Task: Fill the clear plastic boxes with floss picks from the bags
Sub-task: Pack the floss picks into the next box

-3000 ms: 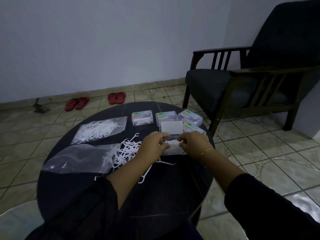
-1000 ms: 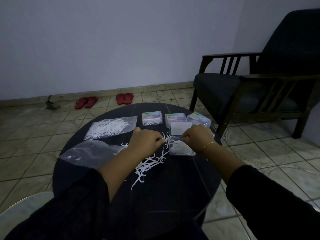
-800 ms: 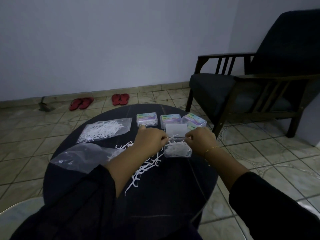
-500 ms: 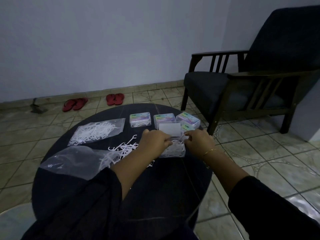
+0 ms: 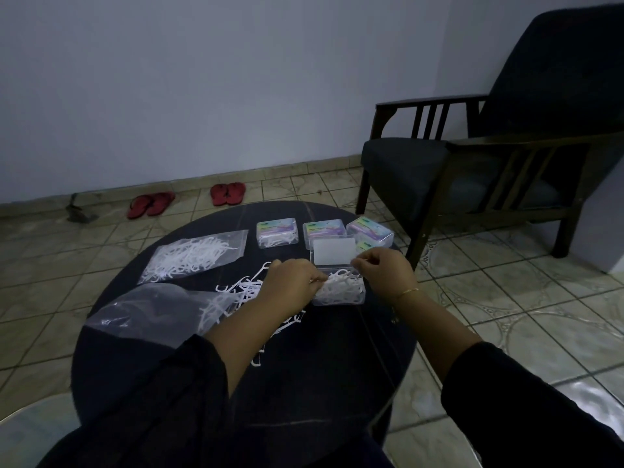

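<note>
Head view gives me a round dark surface (image 5: 304, 366) on a tiled floor (image 5: 506, 298), with a pale wall behind. To my right stands a dark armchair (image 5: 472, 170) with a wooden frame. Two pairs of red sandals (image 5: 189, 201) lie by the wall.

At the far edge of the surface I see three closed boxes (image 5: 324, 231) with coloured labels, side by side. On the left lies a sealed bag (image 5: 192, 258) full of floss picks, and nearer me an opened bag (image 5: 152, 319) with loose floss picks (image 5: 243, 292) spilling from its mouth across the surface.

Between my hands sits the open clear box (image 5: 341, 293), its lid (image 5: 334, 251) standing up behind it, already heaped with white picks. My left hand (image 5: 290, 285) has its fingers curled, pinching picks at the box's left edge. My right hand (image 5: 385, 271) is curled above the box's right rim, fingertips pinched together; what it grips I cannot tell.
</note>
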`<act>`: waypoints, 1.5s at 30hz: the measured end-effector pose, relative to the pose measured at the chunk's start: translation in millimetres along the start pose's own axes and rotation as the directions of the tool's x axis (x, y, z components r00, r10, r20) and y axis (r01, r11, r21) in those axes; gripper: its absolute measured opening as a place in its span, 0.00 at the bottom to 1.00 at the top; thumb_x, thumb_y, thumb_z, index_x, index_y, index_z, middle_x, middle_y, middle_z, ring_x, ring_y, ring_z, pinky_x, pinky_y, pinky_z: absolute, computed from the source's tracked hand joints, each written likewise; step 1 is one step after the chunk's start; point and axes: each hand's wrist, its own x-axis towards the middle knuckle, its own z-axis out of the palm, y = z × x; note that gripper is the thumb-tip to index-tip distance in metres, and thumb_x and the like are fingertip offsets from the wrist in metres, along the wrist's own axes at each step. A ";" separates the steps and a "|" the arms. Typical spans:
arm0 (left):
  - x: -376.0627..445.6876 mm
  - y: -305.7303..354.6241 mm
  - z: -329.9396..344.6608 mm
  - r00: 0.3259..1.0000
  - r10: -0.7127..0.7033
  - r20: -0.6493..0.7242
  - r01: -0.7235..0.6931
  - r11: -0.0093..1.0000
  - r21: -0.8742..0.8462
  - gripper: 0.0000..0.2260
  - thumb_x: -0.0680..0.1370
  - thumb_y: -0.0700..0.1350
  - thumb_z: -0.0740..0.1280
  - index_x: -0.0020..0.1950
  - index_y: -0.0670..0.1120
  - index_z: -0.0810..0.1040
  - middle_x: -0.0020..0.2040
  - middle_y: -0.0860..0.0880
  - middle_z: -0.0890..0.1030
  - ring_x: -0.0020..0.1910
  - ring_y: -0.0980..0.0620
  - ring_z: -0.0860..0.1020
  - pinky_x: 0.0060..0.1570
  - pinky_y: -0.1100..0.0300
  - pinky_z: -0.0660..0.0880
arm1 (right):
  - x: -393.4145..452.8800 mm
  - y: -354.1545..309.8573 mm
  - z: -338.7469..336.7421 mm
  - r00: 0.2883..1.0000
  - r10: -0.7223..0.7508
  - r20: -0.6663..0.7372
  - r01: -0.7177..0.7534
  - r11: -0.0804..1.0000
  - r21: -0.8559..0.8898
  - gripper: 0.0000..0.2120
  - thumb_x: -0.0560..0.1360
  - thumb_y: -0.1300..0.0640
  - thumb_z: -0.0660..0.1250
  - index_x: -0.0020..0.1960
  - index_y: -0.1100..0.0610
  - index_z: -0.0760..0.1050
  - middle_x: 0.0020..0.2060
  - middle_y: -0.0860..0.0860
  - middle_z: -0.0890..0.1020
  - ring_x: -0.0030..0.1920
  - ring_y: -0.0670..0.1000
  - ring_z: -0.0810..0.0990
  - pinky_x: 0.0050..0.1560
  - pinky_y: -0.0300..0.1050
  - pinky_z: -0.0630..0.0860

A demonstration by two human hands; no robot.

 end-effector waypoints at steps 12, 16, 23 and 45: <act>-1.6 6.1 8.7 0.988 -0.080 -0.128 0.043 0.962 -0.271 0.15 0.78 0.40 0.64 0.62 0.53 0.77 0.54 0.54 0.81 0.55 0.52 0.76 0.57 0.55 0.64 | 7.1 6.6 -2.8 0.995 0.063 0.076 -0.071 0.992 0.107 0.11 0.78 0.62 0.64 0.58 0.58 0.79 0.56 0.51 0.80 0.50 0.44 0.72 0.52 0.36 0.68; -7.4 -4.8 8.8 0.965 -0.191 -0.179 0.118 0.928 -0.353 0.14 0.78 0.39 0.62 0.61 0.52 0.78 0.54 0.54 0.80 0.54 0.53 0.77 0.57 0.58 0.63 | 14.2 7.4 11.6 0.989 0.037 0.142 -0.035 0.999 -0.023 0.11 0.78 0.60 0.63 0.57 0.55 0.79 0.57 0.51 0.80 0.54 0.47 0.75 0.59 0.40 0.71; -23.0 -28.7 -11.3 0.983 -0.182 0.023 0.183 0.981 -0.057 0.13 0.78 0.48 0.62 0.60 0.57 0.79 0.62 0.55 0.77 0.64 0.54 0.72 0.62 0.53 0.60 | 13.3 12.6 25.8 0.984 -0.121 0.131 0.165 0.894 -0.416 0.14 0.78 0.51 0.61 0.63 0.46 0.76 0.63 0.48 0.76 0.64 0.53 0.68 0.66 0.51 0.65; -70.4 -57.6 -18.0 0.930 -0.189 0.314 0.107 0.960 0.258 0.29 0.60 0.66 0.69 0.60 0.62 0.70 0.57 0.53 0.70 0.59 0.46 0.62 0.55 0.50 0.63 | -27.5 -55.3 93.0 0.775 -0.187 0.604 0.592 0.549 -0.590 0.39 0.70 0.34 0.65 0.74 0.51 0.59 0.70 0.51 0.67 0.70 0.56 0.59 0.69 0.59 0.53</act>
